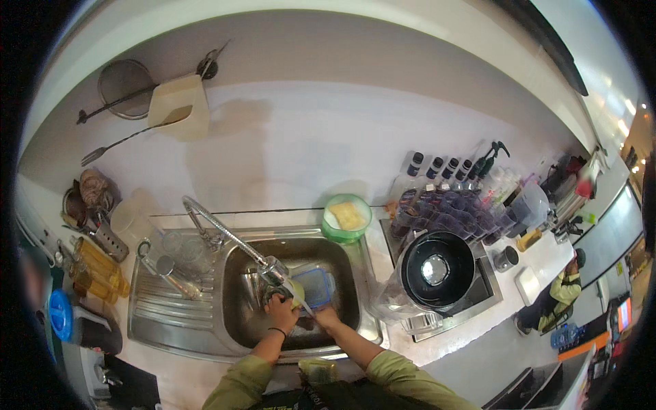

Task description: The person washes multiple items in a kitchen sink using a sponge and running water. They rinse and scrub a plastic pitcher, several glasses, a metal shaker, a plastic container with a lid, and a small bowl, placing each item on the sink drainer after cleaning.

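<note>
Water runs from the spring-neck faucet (271,270) into a stainless steel sink (341,256), between my hands. My left hand (283,313), with a dark band at the wrist, grips a rounded pale green item (296,293) whose exact kind I cannot make out. Just right of the stream is my right hand (326,318), low in the basin; its fingers are partly hidden. Beyond it lies a clear plastic piece with a blue rim (313,287), perhaps a container or lid. A metal cup (251,287) rests at the basin's left side.
A green bowl (344,237) with a yellow sponge (347,215) stands at the sink's back right corner. Glassware (174,274) occupies the ribbed drainboard (171,318). Rightward are a black round vessel (438,246), purple-tinted cups (451,220) and bottles (415,169). Another person (558,292) is farther right.
</note>
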A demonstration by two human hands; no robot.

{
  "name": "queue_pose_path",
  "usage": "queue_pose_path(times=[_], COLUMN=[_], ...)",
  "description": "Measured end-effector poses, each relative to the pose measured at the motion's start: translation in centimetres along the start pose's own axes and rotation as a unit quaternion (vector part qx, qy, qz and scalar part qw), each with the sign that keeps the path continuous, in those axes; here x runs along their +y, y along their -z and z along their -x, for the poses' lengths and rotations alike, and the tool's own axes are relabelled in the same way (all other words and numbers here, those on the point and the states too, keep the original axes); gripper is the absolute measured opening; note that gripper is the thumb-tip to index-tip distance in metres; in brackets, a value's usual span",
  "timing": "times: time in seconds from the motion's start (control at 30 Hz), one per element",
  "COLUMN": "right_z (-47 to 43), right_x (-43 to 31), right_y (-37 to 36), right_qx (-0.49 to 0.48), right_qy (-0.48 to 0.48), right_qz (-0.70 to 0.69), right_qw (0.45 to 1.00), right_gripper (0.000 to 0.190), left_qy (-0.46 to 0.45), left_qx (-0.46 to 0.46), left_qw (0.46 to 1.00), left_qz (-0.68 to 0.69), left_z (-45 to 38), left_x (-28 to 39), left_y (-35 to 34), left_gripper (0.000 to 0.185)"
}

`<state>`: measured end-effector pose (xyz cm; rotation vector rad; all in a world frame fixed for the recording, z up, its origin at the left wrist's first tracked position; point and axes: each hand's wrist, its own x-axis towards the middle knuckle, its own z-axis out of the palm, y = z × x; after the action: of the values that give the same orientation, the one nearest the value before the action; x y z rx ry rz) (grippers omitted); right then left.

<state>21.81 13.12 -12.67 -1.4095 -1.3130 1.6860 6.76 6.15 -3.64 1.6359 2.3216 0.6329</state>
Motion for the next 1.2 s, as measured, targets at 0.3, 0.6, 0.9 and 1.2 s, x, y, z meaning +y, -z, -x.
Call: queue_pose_path(times=[0.3, 0.6, 0.9, 1.2], right_z=[8.9, 5.1, -4.8, -1.5], right_x=[-7.9, -11.4, -13.2, -11.6], right_y=[1.0, 2.2, 1.9, 3.5], right_qx=[0.002, 0.184, 0.053, 0.118], right_qy=[-0.276, 0.254, 0.04, 0.216], right_qz=[-0.313, 0.129, 0.337, 0.254], right_qw=[0.909, 0.941, 0.939, 0.936], right_gripper=[0.031, 0.053, 0.077, 0.041], left_qy=[-0.032, -0.048, -0.115, -0.065], left_qx=[-0.099, -0.098, 0.097, 0.283], left_qw=[0.993, 0.994, 0.974, 0.79], left_qz=[-0.051, -0.008, 0.17, 0.54], left_z=[1.7, 2.4, 0.9, -2.3], left_x=[0.3, 2.1, 0.0, 7.1], left_y=[2.9, 2.4, 1.0, 14.6], left_gripper=[0.037, 0.049, 0.042, 0.05])
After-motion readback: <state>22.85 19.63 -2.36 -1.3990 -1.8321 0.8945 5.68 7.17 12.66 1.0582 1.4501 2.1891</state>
